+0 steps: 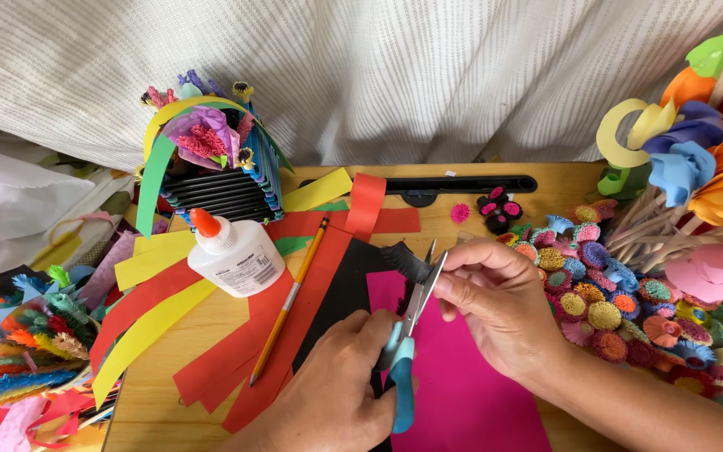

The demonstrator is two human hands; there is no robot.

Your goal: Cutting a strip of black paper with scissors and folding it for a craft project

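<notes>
Between hand [336,381] and hand [495,305], scissors [407,339], seemingly gripped

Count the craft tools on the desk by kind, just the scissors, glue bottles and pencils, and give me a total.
Scissors: 1, in the left hand, with the right hand beside the blades
Glue bottle: 1
Pencil: 1
Total: 3
</notes>
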